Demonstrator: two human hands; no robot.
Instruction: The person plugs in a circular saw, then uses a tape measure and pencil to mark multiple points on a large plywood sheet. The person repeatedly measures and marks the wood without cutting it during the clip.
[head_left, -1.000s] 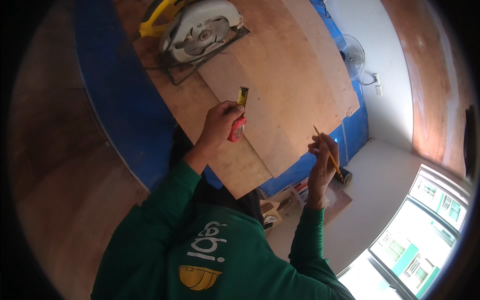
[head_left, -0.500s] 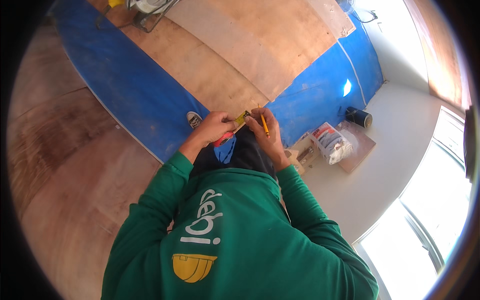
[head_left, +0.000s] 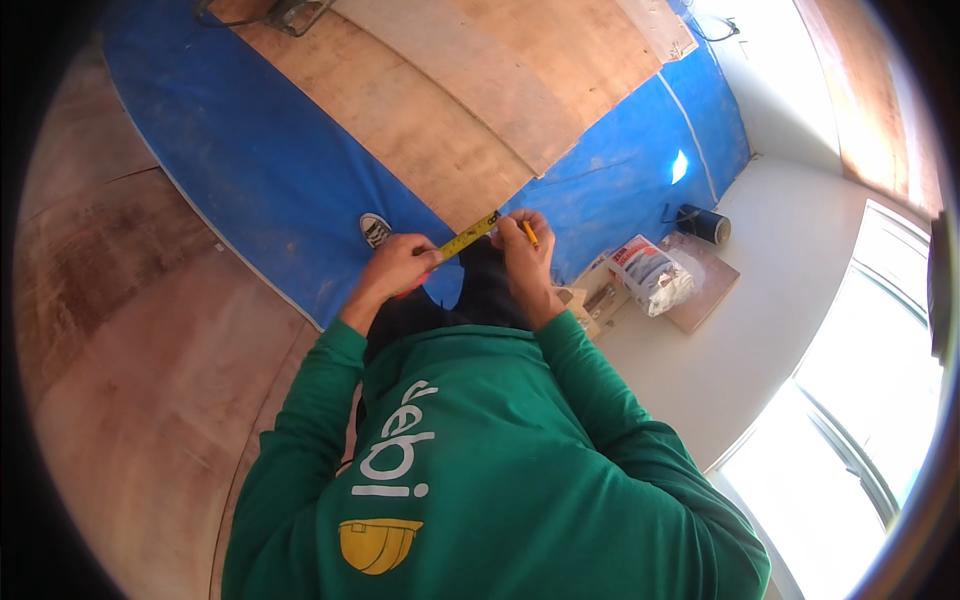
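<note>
At the grainy plywood's [head_left: 400, 115] near corner, the left hand [head_left: 398, 264] closes its fingers round a red-cased tape measure [head_left: 411, 291]; its flat yellow blade [head_left: 468, 237] reaches the right hand [head_left: 527, 258], bent fingers gripping a slim orange pencil [head_left: 530, 234].

White lettering [head_left: 395, 440], yellow helmet sign [head_left: 378, 543] borne by green shirt [head_left: 500, 450]; red print [head_left: 628, 252] seen on bag [head_left: 655, 278]; dark marks on tape [head_left: 466, 238].

From here I get only a sliver of the rounded red tape-measure case [head_left: 413, 290]; the left hand [head_left: 398, 265] covers the rest. Marks on the yellow metal tape blade [head_left: 466, 239] are too small for me. The right hand [head_left: 527, 258] half hides a slim orange pencil [head_left: 530, 235]. My top edge crops a dark metal frame [head_left: 292, 18].
</note>
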